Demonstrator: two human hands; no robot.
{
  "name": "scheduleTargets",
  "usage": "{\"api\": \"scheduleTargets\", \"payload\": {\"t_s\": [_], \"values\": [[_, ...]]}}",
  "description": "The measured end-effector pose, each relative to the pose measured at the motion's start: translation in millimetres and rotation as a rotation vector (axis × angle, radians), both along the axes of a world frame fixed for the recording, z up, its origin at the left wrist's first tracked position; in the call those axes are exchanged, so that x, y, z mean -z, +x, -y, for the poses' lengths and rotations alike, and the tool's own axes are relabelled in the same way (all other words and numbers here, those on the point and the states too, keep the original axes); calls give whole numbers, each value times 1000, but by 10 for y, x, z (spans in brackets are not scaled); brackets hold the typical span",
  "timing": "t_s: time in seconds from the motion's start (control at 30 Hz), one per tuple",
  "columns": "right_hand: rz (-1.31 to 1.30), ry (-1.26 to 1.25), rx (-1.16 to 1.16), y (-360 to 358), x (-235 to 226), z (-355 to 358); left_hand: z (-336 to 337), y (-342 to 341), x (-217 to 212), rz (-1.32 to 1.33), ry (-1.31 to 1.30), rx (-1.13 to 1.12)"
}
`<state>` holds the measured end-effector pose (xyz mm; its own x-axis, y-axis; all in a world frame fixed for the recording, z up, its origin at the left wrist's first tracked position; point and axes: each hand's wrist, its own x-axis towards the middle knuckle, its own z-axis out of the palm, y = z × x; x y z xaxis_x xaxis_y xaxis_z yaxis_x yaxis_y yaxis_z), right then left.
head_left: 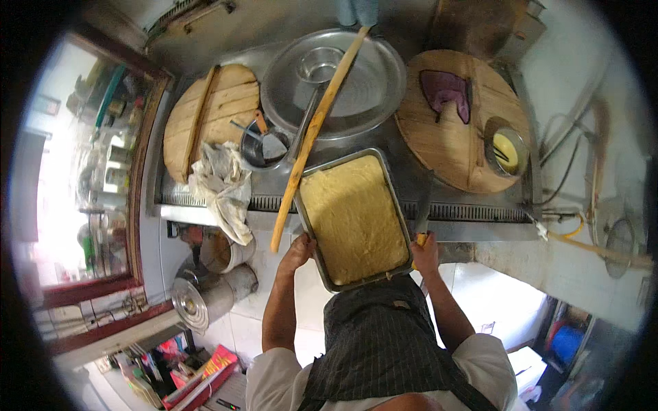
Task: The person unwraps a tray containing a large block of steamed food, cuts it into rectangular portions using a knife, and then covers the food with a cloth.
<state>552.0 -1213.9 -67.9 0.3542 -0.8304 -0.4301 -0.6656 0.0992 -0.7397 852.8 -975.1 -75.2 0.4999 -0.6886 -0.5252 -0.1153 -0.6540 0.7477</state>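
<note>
holding a tray of yellow batter at the counter edge

the tray (353,220) is a metal rectangle, full of pale yellow batter (353,216). it lies on the steel counter (452,212), and its near end sticks out over the edge toward the person. the left hand (299,250) grips the near left corner, fingers curled on the rim. the right hand (425,252) is just beside the near right corner and is closed around a yellow handle; a dark blade, which seems to be a knife (423,205), goes up from it along the right side of the tray.

i think the work now is on the tray with the blade. to do it well, the left hand should keep the tray flat and firm, because much of it hangs off the counter and it can tip. the blade should stay close to the wall of the tray.

a long wooden stick (317,130) lies slanted just left of the tray and can block a move to that side. behind it are a big round steel plate (336,85) with a small bowl (319,65), and a pot (264,144). a white cloth (223,188) hangs at the left, below a round wooden lid (209,116). at the right is a round wooden board (456,120) with a purple piece (445,92) on it and a small cup (507,151).
</note>
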Motion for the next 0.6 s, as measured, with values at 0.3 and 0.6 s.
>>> {"api": "scheduleTargets", "payload": {"t_s": [0.3, 0.6], "values": [[328, -246, 372, -125, 8, -393, 602, -228, 390, 395, -17, -78], [695, -33, 522, -449, 248, -48, 1038, -686, 419, 687, -240, -191]]}}
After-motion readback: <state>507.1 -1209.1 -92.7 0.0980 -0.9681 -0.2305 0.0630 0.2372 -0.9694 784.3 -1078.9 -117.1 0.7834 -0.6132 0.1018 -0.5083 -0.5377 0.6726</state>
